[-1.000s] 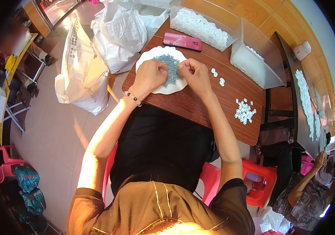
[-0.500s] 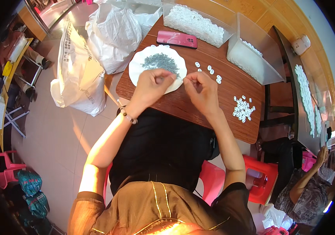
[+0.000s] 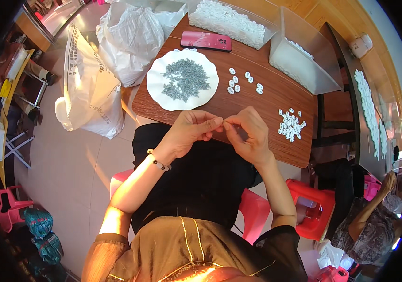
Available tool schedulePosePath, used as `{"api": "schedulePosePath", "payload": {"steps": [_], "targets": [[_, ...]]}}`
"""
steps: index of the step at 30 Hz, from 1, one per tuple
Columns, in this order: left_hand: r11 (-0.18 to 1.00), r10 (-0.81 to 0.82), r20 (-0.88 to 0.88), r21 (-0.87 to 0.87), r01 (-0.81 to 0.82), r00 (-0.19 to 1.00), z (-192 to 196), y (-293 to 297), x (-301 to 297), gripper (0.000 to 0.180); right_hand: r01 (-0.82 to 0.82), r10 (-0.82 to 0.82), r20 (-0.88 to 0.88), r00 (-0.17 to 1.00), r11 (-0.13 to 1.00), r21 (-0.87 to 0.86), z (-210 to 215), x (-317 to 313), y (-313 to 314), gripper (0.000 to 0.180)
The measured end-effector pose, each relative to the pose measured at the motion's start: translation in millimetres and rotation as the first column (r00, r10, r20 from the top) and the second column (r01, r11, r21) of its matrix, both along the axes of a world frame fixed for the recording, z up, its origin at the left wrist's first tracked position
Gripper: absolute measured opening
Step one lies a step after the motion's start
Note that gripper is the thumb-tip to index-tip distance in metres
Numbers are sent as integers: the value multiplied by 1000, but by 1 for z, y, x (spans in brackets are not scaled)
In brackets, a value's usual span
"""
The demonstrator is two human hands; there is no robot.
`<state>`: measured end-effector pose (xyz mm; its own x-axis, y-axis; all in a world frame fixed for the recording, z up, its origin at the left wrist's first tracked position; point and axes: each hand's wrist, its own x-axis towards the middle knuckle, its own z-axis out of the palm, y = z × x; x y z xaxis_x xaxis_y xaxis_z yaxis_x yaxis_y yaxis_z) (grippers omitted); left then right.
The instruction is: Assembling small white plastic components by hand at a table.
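My left hand [image 3: 192, 130] and my right hand [image 3: 249, 133] meet fingertip to fingertip just over the near edge of the brown table [image 3: 252, 109]. Both are closed in a pinch; whatever lies between the fingers is too small to make out. Beyond the left hand is a white scalloped plate [image 3: 160, 97] bearing a heap of small grey metal screws [image 3: 187, 79]. A few white oval pieces with holes [image 3: 233, 85] lie right of the plate. Farther right a cluster of small white square pieces [image 3: 291, 125] is spread on the wood.
A pink phone [image 3: 206, 41] lies behind the plate. Two clear bins of white pieces, one at the back [image 3: 227, 23] and one at the right [image 3: 295, 66], border the table. White sacks [image 3: 130, 40] stand left. A person [image 3: 367, 225] sits at the right beside a red stool [image 3: 310, 204].
My hands have drawn back from the plate toward me, and their fingertips have come together. The screws on the plate now show fully. The whole view has shifted slightly.
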<state>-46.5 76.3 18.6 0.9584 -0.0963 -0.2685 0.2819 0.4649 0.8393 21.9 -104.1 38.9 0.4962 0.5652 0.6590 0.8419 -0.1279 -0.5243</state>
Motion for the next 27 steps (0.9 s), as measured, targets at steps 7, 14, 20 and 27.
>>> {"api": "schedulePosePath", "payload": {"steps": [7, 14, 20, 27], "targets": [[982, -74, -100, -180, 55, 992, -5, -7, -7, 22, 6, -6, -2, 1000, 1000, -23, -3, -7, -8, 16], [994, 10, -53, -111, -16, 999, -7, -16, -7, 18, 30, -31, -158, 987, 999, -11, -10, -15, -13, 18], [997, 55, -23, -51, -56, 998, -11, -28, -8, 18, 154, 38, -836, 548, 977, 146, -15, -26, -22, 12], [991, 67, -44, -110, -71, 997, -15, -41, -11, 25, 219, -172, -642, 747, 976, -6, -32, -25, -26, 14]]}}
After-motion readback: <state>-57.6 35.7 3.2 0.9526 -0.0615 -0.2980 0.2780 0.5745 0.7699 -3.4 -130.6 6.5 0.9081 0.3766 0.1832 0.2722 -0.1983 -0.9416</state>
